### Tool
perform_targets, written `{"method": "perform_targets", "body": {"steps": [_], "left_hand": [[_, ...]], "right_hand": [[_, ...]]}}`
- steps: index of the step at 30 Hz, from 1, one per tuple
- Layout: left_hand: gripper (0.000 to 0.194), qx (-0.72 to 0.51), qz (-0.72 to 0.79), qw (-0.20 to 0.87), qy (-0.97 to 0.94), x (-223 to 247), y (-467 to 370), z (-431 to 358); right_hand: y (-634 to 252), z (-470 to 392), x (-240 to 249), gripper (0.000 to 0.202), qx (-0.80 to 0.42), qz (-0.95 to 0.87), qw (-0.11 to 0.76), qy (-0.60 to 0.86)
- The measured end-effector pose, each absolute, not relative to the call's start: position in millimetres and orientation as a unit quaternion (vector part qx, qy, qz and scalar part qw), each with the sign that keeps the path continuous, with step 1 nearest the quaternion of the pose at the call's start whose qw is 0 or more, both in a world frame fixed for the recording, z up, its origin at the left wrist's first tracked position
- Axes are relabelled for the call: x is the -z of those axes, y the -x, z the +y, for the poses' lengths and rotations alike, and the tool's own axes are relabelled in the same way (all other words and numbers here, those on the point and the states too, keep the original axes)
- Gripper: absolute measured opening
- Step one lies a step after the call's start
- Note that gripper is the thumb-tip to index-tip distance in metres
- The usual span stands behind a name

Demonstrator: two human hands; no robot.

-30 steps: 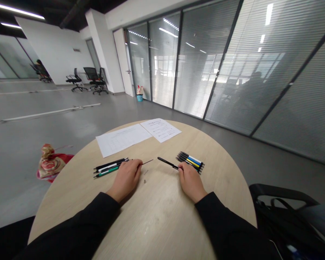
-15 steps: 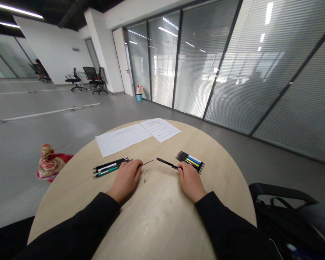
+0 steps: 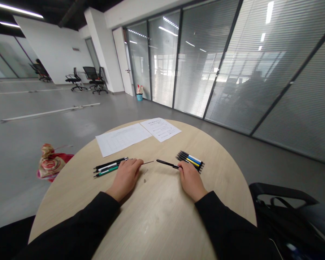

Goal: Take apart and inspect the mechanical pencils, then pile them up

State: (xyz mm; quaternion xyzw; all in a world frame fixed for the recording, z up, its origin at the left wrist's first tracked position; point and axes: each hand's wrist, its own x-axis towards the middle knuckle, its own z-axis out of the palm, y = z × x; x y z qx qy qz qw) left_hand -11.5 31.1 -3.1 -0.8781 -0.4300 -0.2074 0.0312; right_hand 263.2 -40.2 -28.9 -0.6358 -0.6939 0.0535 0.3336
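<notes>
My left hand (image 3: 126, 177) rests on the table, fingers closed on a thin dark rod that looks like a pen refill (image 3: 148, 162); its free end points right. In my right hand (image 3: 191, 178) a black pen barrel (image 3: 165, 163) is pinched, pointing left toward the rod's end with a small gap between them. Two tiny parts lie by my left hand: a thin pale piece (image 3: 146, 171) and a small grey piece (image 3: 144, 181). Black, white and green pens (image 3: 106, 171) lie beside my left hand, partly covered by it. Just beyond my right hand is a row of several pens (image 3: 191, 159).
Two printed sheets (image 3: 124, 138) lie at the far side of the round wooden table (image 3: 157, 224). A patterned cloth bag (image 3: 50, 164) is off its left edge. On the right stands a black chair (image 3: 284, 195) with dark things on it.
The refill in my left hand has tilted slightly, its free end a little lower and closer to level. My right hand and the pen barrel have hardly moved.
</notes>
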Motion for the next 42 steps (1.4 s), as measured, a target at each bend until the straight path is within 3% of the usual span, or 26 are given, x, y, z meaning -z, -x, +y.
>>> {"method": "perform_targets", "body": {"steps": [12,17,27,42], "left_hand": [[0.015,0.238,-0.332,-0.078,0.909,2,0,18],[0.023,0.288,-0.369,-0.067,0.881,4,5,20],[0.013,0.287,-0.407,-0.076,0.864,2,7,24],[0.018,0.280,-0.365,-0.165,0.873,-8,-1,15]], "right_hand": [[-258,-43,25,0.016,-0.104,-0.721,0.348,0.590],[-258,-43,26,0.016,-0.107,-0.711,0.360,0.595],[-260,-42,26,0.016,-0.109,-0.708,0.361,0.597],[-260,-42,26,0.014,-0.135,-0.721,0.366,0.573]]}}
